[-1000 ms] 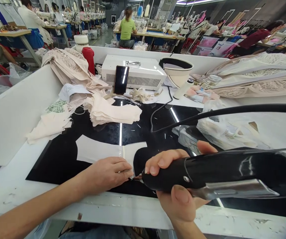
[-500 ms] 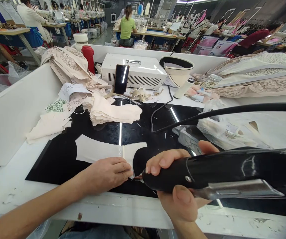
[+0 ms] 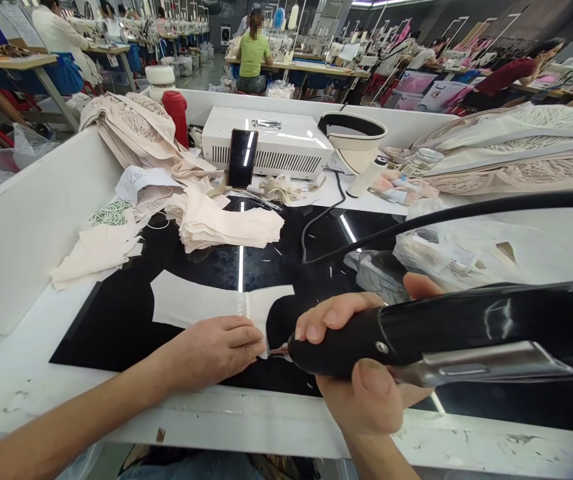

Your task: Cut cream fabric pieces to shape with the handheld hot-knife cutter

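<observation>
Right hand, lower right: grip closed around the black tool. Left hand rests on the white fabric, just below centre; any pinch cannot be told. Keep the fabric flat, the tip clear of skin.

forearms: bare | hands: bare, nails short | lap clothing: blue, denim-like

Black tool, white fabric piece, red flask, beige bundle, perhaps lace-patterned
</observation>
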### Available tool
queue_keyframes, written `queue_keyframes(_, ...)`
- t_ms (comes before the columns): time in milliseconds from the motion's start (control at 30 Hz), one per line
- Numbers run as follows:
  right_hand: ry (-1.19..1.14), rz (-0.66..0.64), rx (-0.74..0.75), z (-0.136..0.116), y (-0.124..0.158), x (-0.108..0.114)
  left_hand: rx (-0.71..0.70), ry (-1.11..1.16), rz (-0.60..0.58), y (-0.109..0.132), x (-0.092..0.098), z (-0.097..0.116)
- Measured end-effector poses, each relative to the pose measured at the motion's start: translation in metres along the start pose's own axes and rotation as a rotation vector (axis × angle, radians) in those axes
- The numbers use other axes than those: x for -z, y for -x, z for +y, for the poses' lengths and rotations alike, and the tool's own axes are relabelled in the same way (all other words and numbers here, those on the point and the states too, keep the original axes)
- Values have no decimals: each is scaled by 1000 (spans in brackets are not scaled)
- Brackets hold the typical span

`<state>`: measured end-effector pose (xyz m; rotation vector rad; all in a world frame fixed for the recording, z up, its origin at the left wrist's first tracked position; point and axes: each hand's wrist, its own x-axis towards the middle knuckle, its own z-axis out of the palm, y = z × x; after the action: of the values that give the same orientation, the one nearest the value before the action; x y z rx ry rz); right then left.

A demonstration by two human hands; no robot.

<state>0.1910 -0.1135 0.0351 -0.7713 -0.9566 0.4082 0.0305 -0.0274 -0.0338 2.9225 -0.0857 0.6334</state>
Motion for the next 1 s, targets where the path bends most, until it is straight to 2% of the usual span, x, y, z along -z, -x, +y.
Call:
queue_keyframes(333, 4, -20, 11, 2, 3, -1, -12, -27, 26, 1, -4, 0)
queue_keyframes(767, -17, 2, -3, 2, 5, -4, -25, -52, 5, 0, -3, 0)
queue_keyframes(1000, 1, 23, -28, 3, 7, -6, 2, 13, 0, -1, -1, 1)
